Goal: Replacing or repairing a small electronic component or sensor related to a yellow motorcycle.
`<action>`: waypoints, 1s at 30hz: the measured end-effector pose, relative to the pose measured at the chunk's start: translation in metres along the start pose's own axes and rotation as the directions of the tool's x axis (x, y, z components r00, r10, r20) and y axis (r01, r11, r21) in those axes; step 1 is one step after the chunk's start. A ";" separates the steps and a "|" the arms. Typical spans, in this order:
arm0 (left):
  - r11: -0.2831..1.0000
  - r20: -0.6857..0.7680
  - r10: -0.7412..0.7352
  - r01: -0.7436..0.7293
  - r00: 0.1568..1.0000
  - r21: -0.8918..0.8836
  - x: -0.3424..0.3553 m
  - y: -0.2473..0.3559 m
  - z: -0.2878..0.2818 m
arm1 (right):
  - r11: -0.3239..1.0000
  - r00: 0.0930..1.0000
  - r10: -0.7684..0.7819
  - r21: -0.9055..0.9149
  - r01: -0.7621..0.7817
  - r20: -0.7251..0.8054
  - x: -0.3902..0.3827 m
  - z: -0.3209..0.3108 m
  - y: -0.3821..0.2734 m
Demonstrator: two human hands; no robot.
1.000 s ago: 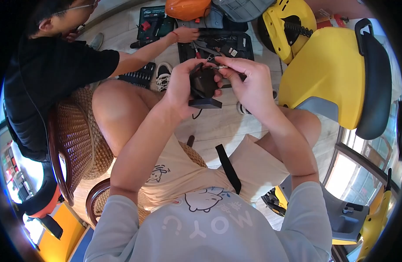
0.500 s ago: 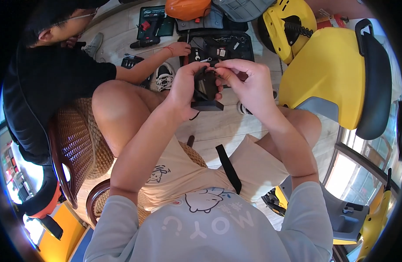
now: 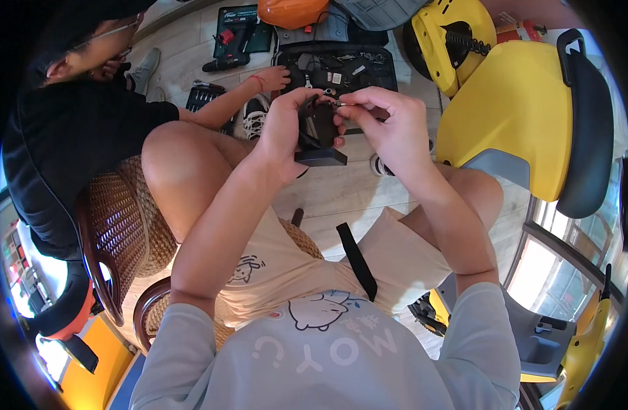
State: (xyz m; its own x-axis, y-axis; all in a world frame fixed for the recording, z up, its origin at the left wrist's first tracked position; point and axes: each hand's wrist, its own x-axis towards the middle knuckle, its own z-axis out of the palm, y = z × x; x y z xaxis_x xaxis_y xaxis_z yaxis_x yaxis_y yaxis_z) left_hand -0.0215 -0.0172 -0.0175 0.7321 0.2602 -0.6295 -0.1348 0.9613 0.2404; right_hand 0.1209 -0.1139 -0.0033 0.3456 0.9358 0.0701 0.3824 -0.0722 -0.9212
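Head view: left hand [image 3: 284, 128], grip curled around black boxy part [image 3: 321, 128]; at part's upper right, right hand [image 3: 394, 121] pinches slim silvery piece [image 3: 342, 104].

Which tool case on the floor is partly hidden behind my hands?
The black case: your left hand and right hand cover part of its near edge. The green case and socket case lie farther left, not behind them.

The held part [image 3: 321, 128] is black, the panel [image 3: 505, 113] yellow, the shorts [image 3: 411, 254] cream, the T-shirt [image 3: 327, 372] pale blue, cartoon-printed.
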 end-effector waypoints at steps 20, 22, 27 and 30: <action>0.999 0.045 0.029 -0.027 0.999 -0.030 -0.005 0.001 0.003 | 0.997 0.996 -0.024 0.075 0.030 -0.089 0.000 0.003 -0.001; 0.999 0.042 0.047 -0.046 0.998 -0.009 -0.004 0.000 0.001 | 0.996 0.993 -0.073 0.048 0.078 -0.088 0.000 0.003 0.001; 1.000 0.054 0.011 -0.012 0.998 0.006 -0.007 0.001 0.005 | 0.996 0.992 -0.089 0.010 0.090 -0.089 0.000 0.002 -0.004; 1.000 0.064 0.013 -0.014 0.998 0.016 -0.003 0.000 0.002 | 0.997 0.993 -0.012 0.080 0.021 -0.118 -0.001 0.005 -0.001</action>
State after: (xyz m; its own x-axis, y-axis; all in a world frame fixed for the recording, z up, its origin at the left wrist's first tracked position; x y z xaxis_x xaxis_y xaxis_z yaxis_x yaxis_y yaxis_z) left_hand -0.0225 -0.0187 -0.0138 0.7719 0.2658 -0.5776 -0.1341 0.9560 0.2608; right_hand 0.1158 -0.1128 -0.0046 0.4395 0.8894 0.1254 0.3197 -0.0244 -0.9472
